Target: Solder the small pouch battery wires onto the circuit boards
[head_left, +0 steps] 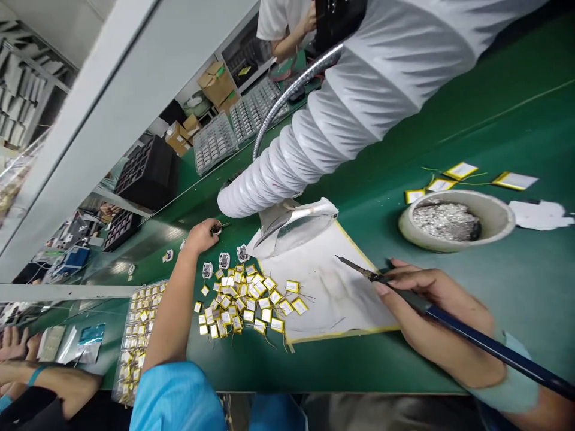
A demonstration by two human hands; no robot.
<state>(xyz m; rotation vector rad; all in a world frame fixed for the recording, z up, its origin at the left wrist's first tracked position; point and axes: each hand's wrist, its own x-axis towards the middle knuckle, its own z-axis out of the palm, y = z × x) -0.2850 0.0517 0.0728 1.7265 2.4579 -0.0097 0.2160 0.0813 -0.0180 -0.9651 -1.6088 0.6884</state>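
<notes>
My right hand (431, 317) grips a soldering iron (471, 329) with a dark blue handle, its thin tip (344, 261) over a white paper sheet (327, 287) with yellow edges. My left hand (202, 236) rests on the green bench (507, 114) and pinches a small dark and silver part (218, 228), mostly hidden by my fingers. Just below that hand lies a loose heap of small yellow-edged pouch cells (242, 299) with thin wires. Several cells with silver-wrapped tops (223, 260) lie along the heap's upper edge.
A wide white ribbed duct (314, 126) on a metal hose crosses the bench. A round bowl of silvery scraps (456, 218) stands at right, among flat cells (460, 170). Trays of cells (214, 143) line the far bench. A co-worker's hands (13, 353) show at lower left.
</notes>
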